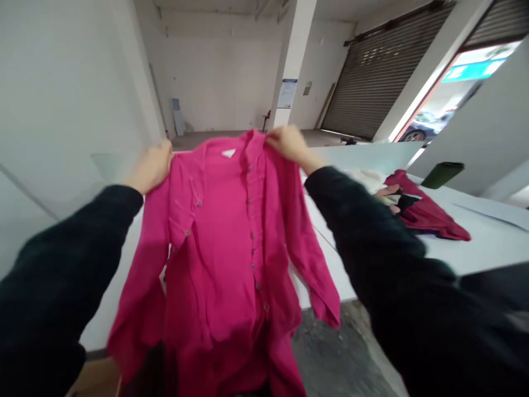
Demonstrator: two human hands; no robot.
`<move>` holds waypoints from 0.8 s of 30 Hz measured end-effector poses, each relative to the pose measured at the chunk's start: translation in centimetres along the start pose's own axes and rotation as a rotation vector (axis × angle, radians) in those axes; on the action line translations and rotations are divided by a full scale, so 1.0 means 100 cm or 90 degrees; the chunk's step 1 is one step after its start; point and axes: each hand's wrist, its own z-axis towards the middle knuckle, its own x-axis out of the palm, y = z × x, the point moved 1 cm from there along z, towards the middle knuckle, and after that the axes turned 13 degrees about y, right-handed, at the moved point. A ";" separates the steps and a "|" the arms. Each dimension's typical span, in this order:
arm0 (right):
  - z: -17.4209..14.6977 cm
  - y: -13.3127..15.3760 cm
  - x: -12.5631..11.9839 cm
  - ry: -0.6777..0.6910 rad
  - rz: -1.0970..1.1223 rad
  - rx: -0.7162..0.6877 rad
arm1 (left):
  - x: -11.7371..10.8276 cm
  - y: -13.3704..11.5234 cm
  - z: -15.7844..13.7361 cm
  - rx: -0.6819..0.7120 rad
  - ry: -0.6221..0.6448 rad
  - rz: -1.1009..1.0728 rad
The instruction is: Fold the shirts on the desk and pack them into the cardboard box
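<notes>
A bright pink button-up shirt (225, 231) hangs spread out in front of me, its front unbuttoned and a white label showing inside the collar. My left hand (151, 165) is closed on the shoulder at the left side. On the other shoulder, close to the collar, my right hand (289, 144) pinches the cloth. Both sleeves dangle, and the lower part of the shirt drops below the table's front edge. Some fingertips are hidden by the cloth and slightly blurred.
Behind the shirt stands a white table (487, 242). On its right side lie a heap of dark red and other clothes (430, 212) and a dark green roll (443, 174). A cardboard box (97, 377) is low at the left. A pillar (291, 60) rises beyond.
</notes>
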 end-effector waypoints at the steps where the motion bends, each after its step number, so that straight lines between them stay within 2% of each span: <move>1: 0.002 0.006 0.024 0.054 0.035 0.018 | 0.018 -0.007 0.001 0.005 0.021 -0.013; 3: 0.008 0.016 0.071 0.162 0.077 0.041 | 0.057 -0.019 0.005 -0.001 0.064 -0.042; 5: 0.016 0.020 0.111 0.229 0.091 0.063 | 0.094 -0.025 0.014 -0.013 0.124 -0.102; 8: 0.030 0.022 0.157 0.267 0.092 0.078 | 0.136 -0.028 0.033 -0.019 0.177 -0.152; 11: 0.044 0.024 0.195 0.290 0.092 0.079 | 0.165 -0.026 0.052 -0.025 0.201 -0.158; 17: 0.068 0.034 0.252 0.329 0.090 0.070 | 0.208 -0.017 0.080 -0.060 0.197 -0.163; 24: 0.099 0.033 0.286 0.340 0.070 0.103 | 0.250 -0.021 0.114 -0.083 0.234 -0.182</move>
